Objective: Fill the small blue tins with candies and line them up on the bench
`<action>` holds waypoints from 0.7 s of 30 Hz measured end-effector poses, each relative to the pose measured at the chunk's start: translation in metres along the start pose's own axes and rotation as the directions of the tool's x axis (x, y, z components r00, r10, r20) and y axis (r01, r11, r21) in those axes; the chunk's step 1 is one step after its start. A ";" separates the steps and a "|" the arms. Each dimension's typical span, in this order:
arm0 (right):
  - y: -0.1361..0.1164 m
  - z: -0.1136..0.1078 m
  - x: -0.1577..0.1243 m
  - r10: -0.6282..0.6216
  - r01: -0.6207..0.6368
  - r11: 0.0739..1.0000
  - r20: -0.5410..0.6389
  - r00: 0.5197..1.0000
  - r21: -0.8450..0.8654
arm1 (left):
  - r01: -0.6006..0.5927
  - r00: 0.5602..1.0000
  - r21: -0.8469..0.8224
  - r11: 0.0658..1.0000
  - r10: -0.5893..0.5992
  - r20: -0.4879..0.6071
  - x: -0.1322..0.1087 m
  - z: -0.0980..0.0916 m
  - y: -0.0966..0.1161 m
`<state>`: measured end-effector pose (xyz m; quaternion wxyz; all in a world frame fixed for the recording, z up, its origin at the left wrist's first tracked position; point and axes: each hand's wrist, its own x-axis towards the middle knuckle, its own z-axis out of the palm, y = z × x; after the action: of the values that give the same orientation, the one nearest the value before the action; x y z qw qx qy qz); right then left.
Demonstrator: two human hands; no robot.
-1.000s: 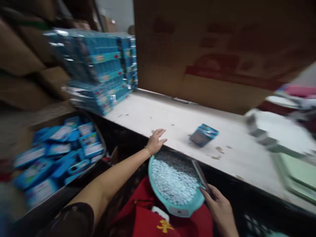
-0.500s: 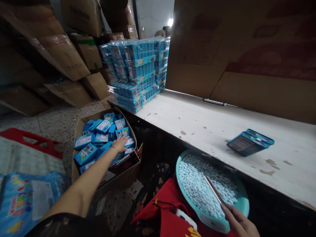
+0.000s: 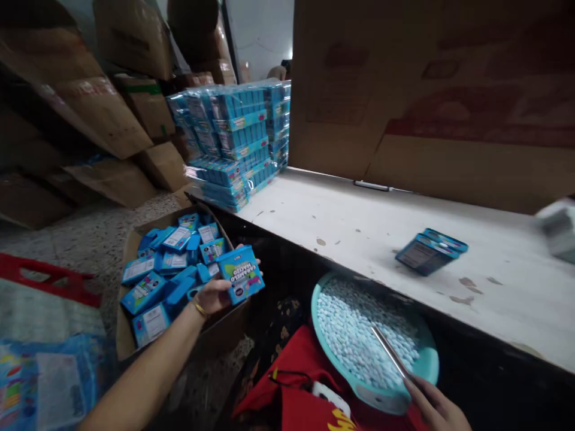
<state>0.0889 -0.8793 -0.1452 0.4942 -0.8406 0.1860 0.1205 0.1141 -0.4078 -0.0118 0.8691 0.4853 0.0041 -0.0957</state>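
My left hand [image 3: 215, 296] grips a small blue candy box [image 3: 242, 274], its printed front turned up, above the near right side of a carton [image 3: 120, 320]. Several more blue boxes [image 3: 142, 292] lie loose in that carton. At the lower right, my right hand [image 3: 435, 402] is closed round the handle of a metal scoop [image 3: 389, 350]. The scoop's far end rests over pale blue candies [image 3: 354, 323] in a turquoise basin [image 3: 317, 299]. On the white table stand two blue boxes [image 3: 429, 251], close together and tilted in view, with their tops apparently open.
Plastic-wrapped stacks of blue boxes [image 3: 238, 137] stand at the table's far left end. A large cardboard sheet [image 3: 404, 102] rises along the back of the white table [image 3: 332, 209]. Cartons [image 3: 85, 114] are piled at left. A blue printed bag [image 3: 54, 383] lies lower left.
My left hand has lifted a blue candy box from the carton and brought it slightly right. The right hand still holds the scoop over the basin. A blurred pale object has appeared at the right edge.
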 end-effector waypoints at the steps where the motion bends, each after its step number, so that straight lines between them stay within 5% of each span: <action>1: -0.003 0.001 0.001 -0.032 0.032 0.999 -0.009 0.999 -0.017 | 0.037 0.998 -0.108 0.993 -0.031 0.060 0.006 0.017 -0.014; 5: -0.016 -0.003 0.000 -0.135 0.135 0.991 -0.008 0.991 -0.020 | 0.276 0.961 -0.371 0.887 -0.239 0.143 0.040 0.071 -0.064; 9: -0.032 -0.007 -0.009 -0.128 0.127 0.979 -0.005 0.992 0.158 | 0.419 0.869 -0.419 0.805 -0.489 -0.070 0.073 0.103 -0.104; 13: -0.066 0.014 -0.020 -0.098 0.065 0.903 0.056 0.994 0.425 | 0.481 0.788 -0.365 0.797 -0.575 -0.218 0.086 0.132 -0.137; 17: -0.098 0.047 -0.024 -0.044 -0.030 0.796 0.107 0.993 0.604 | 0.484 0.829 -0.141 0.864 -0.504 -0.243 0.075 0.155 -0.160; 21: -0.099 0.066 -0.024 0.061 -0.213 0.655 0.231 0.971 0.725 | 0.466 0.882 0.232 0.854 -0.467 -0.056 0.053 0.152 -0.167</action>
<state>0.1090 -0.7726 -0.0898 0.7986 -0.5336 0.2353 0.1489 0.1244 -0.6305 -0.0773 0.7552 0.5705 0.1091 -0.3038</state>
